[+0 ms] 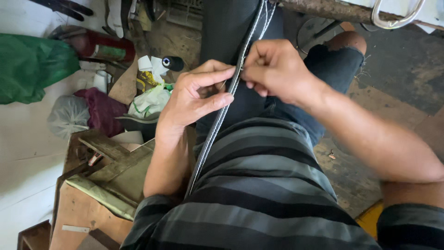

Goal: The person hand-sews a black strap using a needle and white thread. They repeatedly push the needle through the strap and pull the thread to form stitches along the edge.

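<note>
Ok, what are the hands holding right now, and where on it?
Both hands, left hand and right hand, pinch the dark strap with pale stitched edges at its upper stretch over the lap.

Grey-and-black striped shirt (259, 185), ripped dark jeans (333, 65)

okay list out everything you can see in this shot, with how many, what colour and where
strap: one, dark with pale stitched edges, running down the lap, pinched by both hands
thread spool: one, black, on the floor clutter upper left
cylinder: one, red, lying upper left
bag: one, green, far left
cloth: one, maroon, left of centre
wooden stand: one, brown, lower left
left hand: one, gripping the strap
right hand: one, pinching the strap higher up
</note>
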